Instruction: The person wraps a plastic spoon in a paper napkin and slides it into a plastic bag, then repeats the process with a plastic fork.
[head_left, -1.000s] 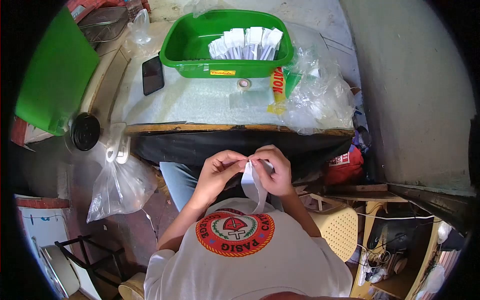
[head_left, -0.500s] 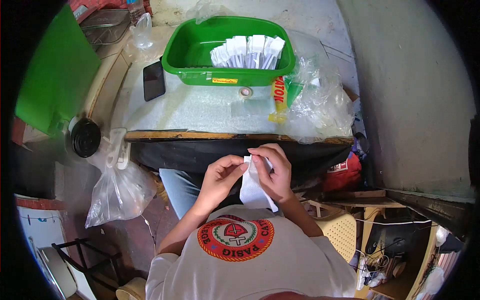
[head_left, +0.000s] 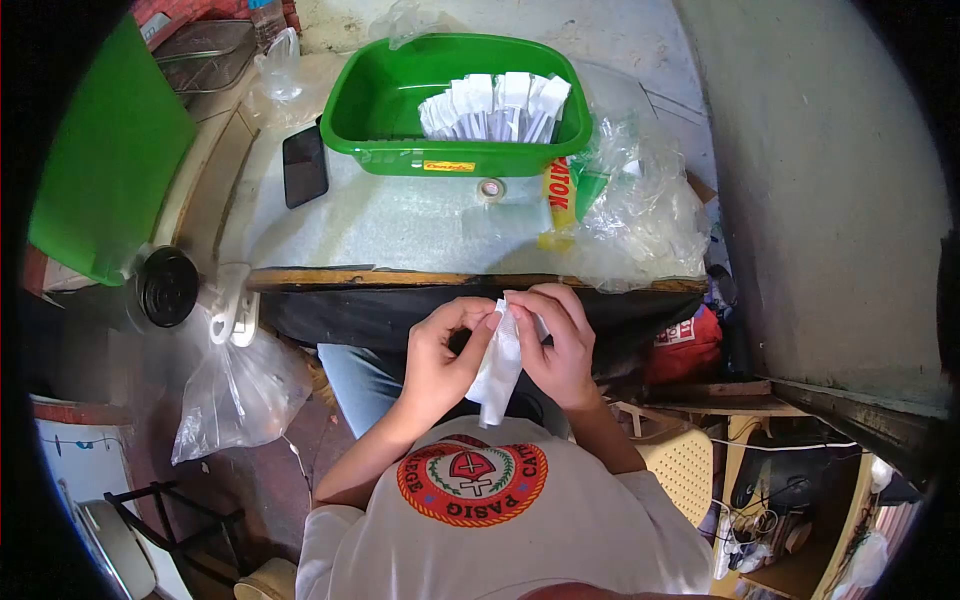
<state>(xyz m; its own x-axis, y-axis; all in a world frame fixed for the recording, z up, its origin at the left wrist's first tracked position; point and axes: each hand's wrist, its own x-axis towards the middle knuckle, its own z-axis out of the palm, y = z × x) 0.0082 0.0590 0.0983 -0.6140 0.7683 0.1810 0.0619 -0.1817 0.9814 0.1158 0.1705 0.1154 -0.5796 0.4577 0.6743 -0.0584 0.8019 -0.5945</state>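
A folded white paper napkin [head_left: 495, 372] hangs between my two hands in front of the table's edge, close over my lap. My left hand [head_left: 440, 352] pinches its upper left edge between thumb and fingers. On the other side, my right hand [head_left: 560, 345] is closed on the top right edge, its thumb and fingertips nearly meeting those of the left. The lower end of the napkin dangles loose above my shirt.
On the table [head_left: 390, 235], a green basin [head_left: 400, 155] holds a row of slim white-topped packets [head_left: 495, 105]. Nearby are a phone [head_left: 305, 166], a tape roll [head_left: 490, 189] and clear plastic bags [head_left: 645, 215]. A filled plastic bag [head_left: 245, 395] hangs at the left.
The napkin has become narrower and more upright, its lower end shifting left. Both hands stay at its top edge, with the fingers moved slightly.
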